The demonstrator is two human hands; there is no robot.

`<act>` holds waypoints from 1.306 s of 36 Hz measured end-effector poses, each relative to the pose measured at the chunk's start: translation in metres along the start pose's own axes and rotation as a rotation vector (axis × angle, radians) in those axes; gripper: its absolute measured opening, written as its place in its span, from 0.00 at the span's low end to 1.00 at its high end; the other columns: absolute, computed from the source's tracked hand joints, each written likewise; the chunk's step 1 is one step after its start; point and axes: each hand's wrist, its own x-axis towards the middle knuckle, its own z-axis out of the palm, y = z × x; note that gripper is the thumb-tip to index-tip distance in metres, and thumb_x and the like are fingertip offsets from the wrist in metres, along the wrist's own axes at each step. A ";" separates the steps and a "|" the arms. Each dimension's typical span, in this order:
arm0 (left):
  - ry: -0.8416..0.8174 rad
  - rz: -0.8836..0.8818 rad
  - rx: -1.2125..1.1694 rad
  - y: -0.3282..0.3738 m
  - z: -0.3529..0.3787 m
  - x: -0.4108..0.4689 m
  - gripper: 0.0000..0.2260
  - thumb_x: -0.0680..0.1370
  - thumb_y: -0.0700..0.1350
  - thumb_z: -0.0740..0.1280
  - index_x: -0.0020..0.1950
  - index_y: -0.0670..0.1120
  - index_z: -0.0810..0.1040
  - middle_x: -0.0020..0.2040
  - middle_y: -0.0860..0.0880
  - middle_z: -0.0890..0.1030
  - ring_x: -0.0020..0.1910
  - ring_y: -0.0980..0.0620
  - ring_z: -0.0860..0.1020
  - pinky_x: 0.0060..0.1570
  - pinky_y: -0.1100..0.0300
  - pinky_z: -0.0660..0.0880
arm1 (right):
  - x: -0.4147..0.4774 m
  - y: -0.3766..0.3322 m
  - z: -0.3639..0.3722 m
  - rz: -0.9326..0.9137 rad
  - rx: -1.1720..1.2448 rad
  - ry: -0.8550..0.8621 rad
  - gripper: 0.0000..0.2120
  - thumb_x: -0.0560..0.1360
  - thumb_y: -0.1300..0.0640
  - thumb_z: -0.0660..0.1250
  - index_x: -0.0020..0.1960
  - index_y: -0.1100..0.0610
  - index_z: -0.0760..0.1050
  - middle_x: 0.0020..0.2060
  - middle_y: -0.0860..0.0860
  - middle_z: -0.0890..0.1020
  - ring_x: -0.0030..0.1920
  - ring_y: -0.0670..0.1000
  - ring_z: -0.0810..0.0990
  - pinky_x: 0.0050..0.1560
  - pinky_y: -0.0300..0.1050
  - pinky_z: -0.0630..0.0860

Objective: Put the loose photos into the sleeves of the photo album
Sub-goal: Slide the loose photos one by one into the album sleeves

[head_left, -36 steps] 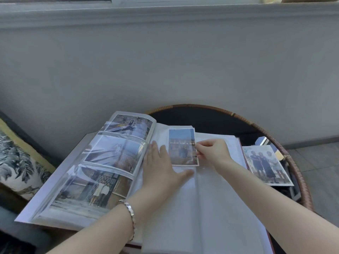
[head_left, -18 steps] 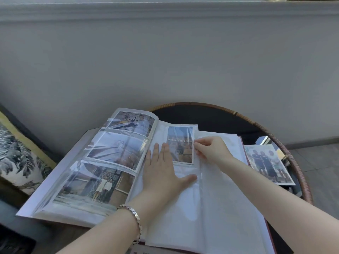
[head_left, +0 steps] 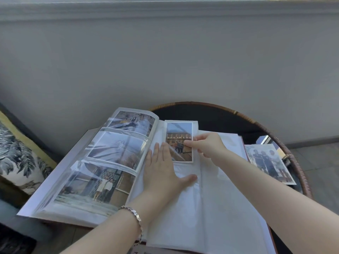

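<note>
Left hand (head_left: 163,173) spread flat on album (head_left: 220,208) page, right hand (head_left: 209,145) pinching photo (head_left: 178,136) edge, with photo now slid further into album's top sleeve (head_left: 195,125), insertion judged nearly complete.

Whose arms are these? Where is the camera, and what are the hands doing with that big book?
There is no machine here: these are a person's own two arms. The camera sits on the person's head and looks down, so you see what they see. A photo album lies open on a round table with a woven rim. Its left page holds three photos in clear pockets. The left hand lies flat on the right page and presses it down. The right hand pinches the side of a photo of a building at the top of that page. I cannot tell how far it is inside its pocket. Another loose photo lies on the table to the right. A leafy cushion sits at the left.
</note>
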 end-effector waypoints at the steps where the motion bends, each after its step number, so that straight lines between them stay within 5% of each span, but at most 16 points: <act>1: 0.002 0.001 0.003 0.000 0.000 0.000 0.51 0.69 0.71 0.61 0.76 0.43 0.37 0.78 0.49 0.41 0.75 0.53 0.37 0.73 0.56 0.34 | 0.000 0.000 -0.001 0.002 0.002 -0.002 0.13 0.67 0.54 0.76 0.46 0.64 0.82 0.36 0.54 0.80 0.26 0.44 0.69 0.22 0.32 0.63; 13: -0.004 0.012 0.038 0.001 -0.001 -0.002 0.50 0.69 0.71 0.60 0.76 0.44 0.38 0.78 0.50 0.42 0.76 0.54 0.37 0.73 0.55 0.34 | 0.001 0.004 0.003 -0.060 -0.079 -0.041 0.05 0.72 0.59 0.71 0.43 0.61 0.82 0.29 0.50 0.76 0.29 0.45 0.71 0.30 0.35 0.67; 21: -0.022 0.035 0.096 0.002 0.001 -0.001 0.46 0.71 0.71 0.57 0.77 0.47 0.41 0.78 0.51 0.41 0.75 0.53 0.36 0.73 0.54 0.33 | -0.016 0.020 -0.015 -0.215 -0.105 0.100 0.09 0.75 0.56 0.67 0.52 0.59 0.80 0.44 0.48 0.80 0.34 0.42 0.74 0.33 0.30 0.70; 26: 0.008 0.087 0.096 0.003 0.003 -0.002 0.40 0.71 0.70 0.57 0.76 0.52 0.51 0.78 0.52 0.45 0.76 0.55 0.40 0.73 0.52 0.34 | -0.036 0.054 -0.075 -0.251 -0.439 0.367 0.14 0.76 0.53 0.65 0.58 0.57 0.77 0.53 0.52 0.80 0.46 0.48 0.76 0.47 0.42 0.70; 29: 0.068 0.144 0.087 0.004 0.006 -0.002 0.33 0.71 0.68 0.60 0.71 0.53 0.63 0.76 0.53 0.54 0.76 0.54 0.49 0.72 0.54 0.37 | -0.041 0.073 -0.114 -0.122 -0.613 0.491 0.20 0.76 0.50 0.64 0.64 0.59 0.72 0.59 0.58 0.74 0.57 0.57 0.73 0.54 0.49 0.70; 32: 0.151 0.181 0.084 0.008 0.002 -0.005 0.24 0.71 0.66 0.62 0.59 0.52 0.73 0.65 0.53 0.68 0.67 0.51 0.64 0.62 0.58 0.51 | -0.044 0.087 -0.136 0.110 -0.742 0.494 0.29 0.76 0.43 0.62 0.68 0.63 0.66 0.60 0.63 0.71 0.61 0.62 0.68 0.56 0.53 0.70; 35: 0.107 0.190 0.127 0.015 -0.004 -0.013 0.16 0.74 0.62 0.62 0.46 0.50 0.68 0.52 0.52 0.69 0.57 0.50 0.67 0.51 0.60 0.60 | -0.046 0.097 -0.138 0.225 -0.809 0.429 0.33 0.74 0.41 0.63 0.66 0.66 0.64 0.60 0.65 0.70 0.61 0.63 0.69 0.55 0.53 0.71; 38: -0.010 0.149 0.130 0.022 -0.010 -0.024 0.19 0.73 0.65 0.61 0.42 0.49 0.66 0.48 0.52 0.69 0.54 0.50 0.69 0.50 0.59 0.65 | -0.044 0.102 -0.137 0.222 -0.717 0.445 0.29 0.71 0.42 0.68 0.58 0.65 0.70 0.56 0.63 0.74 0.56 0.63 0.72 0.48 0.50 0.71; 42: -0.173 0.104 0.219 0.029 -0.012 -0.042 0.29 0.68 0.72 0.60 0.51 0.48 0.69 0.50 0.50 0.71 0.54 0.49 0.70 0.52 0.57 0.68 | -0.049 0.099 -0.142 0.203 -0.451 0.460 0.16 0.71 0.50 0.72 0.48 0.63 0.74 0.45 0.58 0.78 0.42 0.55 0.73 0.36 0.45 0.67; 47: -0.175 0.097 0.218 0.027 -0.011 -0.049 0.24 0.69 0.69 0.61 0.47 0.49 0.67 0.50 0.51 0.70 0.54 0.49 0.68 0.52 0.57 0.66 | -0.059 0.099 -0.149 0.121 -0.315 0.591 0.13 0.72 0.56 0.71 0.52 0.65 0.79 0.49 0.60 0.82 0.48 0.58 0.77 0.42 0.44 0.68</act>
